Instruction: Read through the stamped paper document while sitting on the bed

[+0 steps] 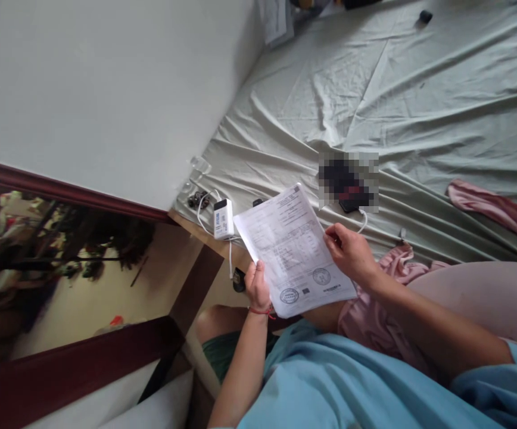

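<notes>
While both hands point(257, 287) point(351, 250) grip stamped paper point(292, 253) by opposite edges, a white device point(223, 220) lies nearby, bedsheet point(410, 119) beyond.

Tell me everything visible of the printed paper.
The printed paper is white and thin-looking, with dark text too small to read. Two round stamps, a small dark square and a barcode-like strip lie near its lower edge. It slants before the blue shirt. The left hand grips its lower left edge; the right hand holds its right edge.
</notes>
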The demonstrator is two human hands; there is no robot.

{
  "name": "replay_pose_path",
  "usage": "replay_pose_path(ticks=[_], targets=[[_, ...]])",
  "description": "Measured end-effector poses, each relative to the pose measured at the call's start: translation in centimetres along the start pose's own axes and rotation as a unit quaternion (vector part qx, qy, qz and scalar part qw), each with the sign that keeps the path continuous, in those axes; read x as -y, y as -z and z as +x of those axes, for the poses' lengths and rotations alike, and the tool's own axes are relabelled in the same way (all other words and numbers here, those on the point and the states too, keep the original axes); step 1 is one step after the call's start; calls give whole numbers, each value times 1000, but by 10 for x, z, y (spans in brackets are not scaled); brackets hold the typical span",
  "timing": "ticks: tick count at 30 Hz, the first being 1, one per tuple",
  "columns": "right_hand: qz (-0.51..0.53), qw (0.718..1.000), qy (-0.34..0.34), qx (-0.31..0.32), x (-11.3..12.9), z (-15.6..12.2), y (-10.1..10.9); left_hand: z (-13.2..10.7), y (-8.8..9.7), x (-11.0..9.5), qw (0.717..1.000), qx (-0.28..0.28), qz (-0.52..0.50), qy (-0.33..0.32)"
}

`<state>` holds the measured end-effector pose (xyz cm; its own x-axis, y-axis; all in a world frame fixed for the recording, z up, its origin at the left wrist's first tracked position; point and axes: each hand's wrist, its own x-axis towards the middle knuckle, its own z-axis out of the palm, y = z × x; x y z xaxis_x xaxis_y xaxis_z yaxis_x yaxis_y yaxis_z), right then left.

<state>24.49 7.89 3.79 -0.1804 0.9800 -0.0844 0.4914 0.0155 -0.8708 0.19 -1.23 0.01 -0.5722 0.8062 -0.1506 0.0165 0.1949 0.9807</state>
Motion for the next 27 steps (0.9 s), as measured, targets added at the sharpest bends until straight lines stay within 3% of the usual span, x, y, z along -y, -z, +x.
replay_pose_path(ticks=[12,21,27], targets=[[-25,1000,-3,-2,-1,0,-2,5,5,12,996,-25,59,-59],[-56,997,31,-41,1,-6,-6,4,4,15,998,-19,25,-59],[-128,991,47,15,3,-9,-6,2,2,9,998,-20,23,-50]])
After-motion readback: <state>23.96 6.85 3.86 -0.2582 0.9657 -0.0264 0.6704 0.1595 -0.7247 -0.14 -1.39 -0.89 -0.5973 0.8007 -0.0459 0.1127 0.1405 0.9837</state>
